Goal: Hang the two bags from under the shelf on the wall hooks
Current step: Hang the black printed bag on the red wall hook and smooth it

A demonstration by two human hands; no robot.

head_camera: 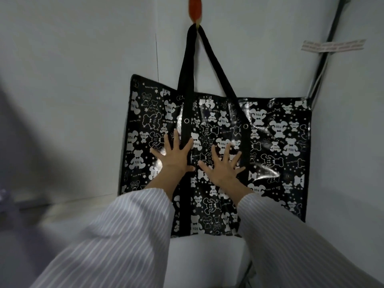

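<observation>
Bag (270, 142) hangs by its straps from the orange hook (195, 9); your left hand (176, 157) and right hand (222, 168) press it, fingers splayed.

Top of the red-orange wall hook (195, 9) is cut off by the frame's upper edge. Lower edge of the glossy black bear-print tote bag (270, 142) is partly covered by the striped white sleeves (128, 235); its bottom left corner can't be seen. Far left is blurred, incl. a purplish shape (6, 200), unidentifiable. Print on the pale label strip (332, 46) on the wall is too small to read.
</observation>
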